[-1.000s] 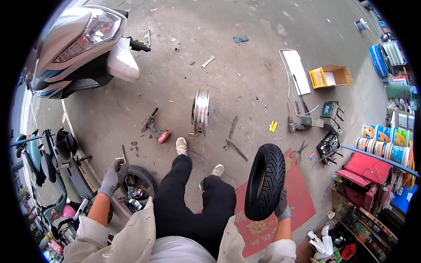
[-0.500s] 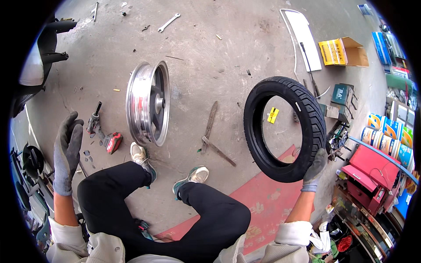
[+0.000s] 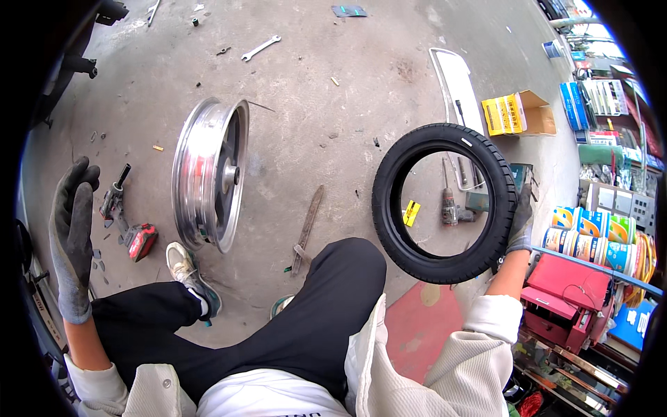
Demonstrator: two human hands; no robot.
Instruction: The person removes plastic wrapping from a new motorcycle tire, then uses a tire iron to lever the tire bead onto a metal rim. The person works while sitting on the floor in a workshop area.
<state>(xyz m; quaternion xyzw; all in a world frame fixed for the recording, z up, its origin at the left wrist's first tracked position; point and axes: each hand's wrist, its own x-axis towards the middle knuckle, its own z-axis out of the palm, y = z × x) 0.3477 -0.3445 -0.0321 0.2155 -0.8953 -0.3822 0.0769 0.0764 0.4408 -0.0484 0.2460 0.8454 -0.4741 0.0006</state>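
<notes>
A black tyre point(image 3: 389, 201) stands at the right with its opening facing me. My right hand point(image 3: 521, 221), in a grey work glove, grips the tread at its right edge; some of the fingers are hidden. At the left, my gloved left hand point(image 3: 72, 236) is raised with its fingers stretched out and nothing in it. Between the hands, a shiny metal wheel rim point(image 3: 201, 177) with dark spokes stands upright on the floor, beyond my left shoe and touched by neither hand. A cordless power tool point(image 3: 126, 222) with a red battery lies between my left hand and the rim.
On the concrete lie a flat metal bar point(image 3: 307, 226) and a wrench point(image 3: 261, 48). A drill point(image 3: 449, 206) and a small yellow packet point(image 3: 411, 213) show through the tyre. An open yellow box point(image 3: 506, 115), a red toolbox point(image 3: 566, 285) and stacked tubs point(image 3: 590, 236) stand at the right.
The tyre has turned more face-on to me, and my right hand has moved up along its right edge. My right knee has swung inward. The whole view has shifted rightward.
</notes>
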